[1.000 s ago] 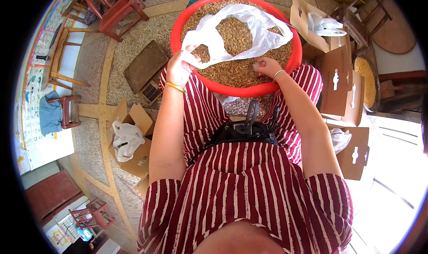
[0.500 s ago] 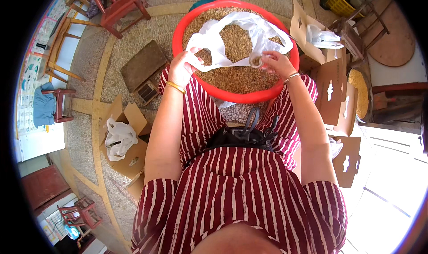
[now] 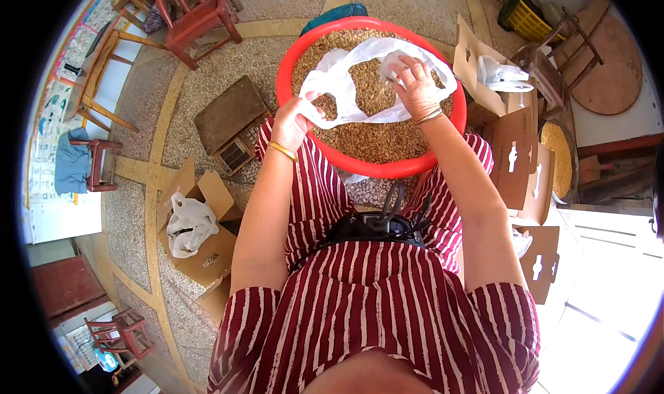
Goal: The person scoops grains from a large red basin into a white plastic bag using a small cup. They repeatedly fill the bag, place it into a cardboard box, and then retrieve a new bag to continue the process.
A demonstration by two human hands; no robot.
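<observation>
Left hand point(image 3: 293, 123) pinches bag point(image 3: 339, 76); right hand point(image 3: 417, 90), half-curled, grips pale round object point(image 3: 392, 65).

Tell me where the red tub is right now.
In the head view, the red tub is at upper centre, beneath the held white plastic bag, left of the open cardboard boxes.
</observation>
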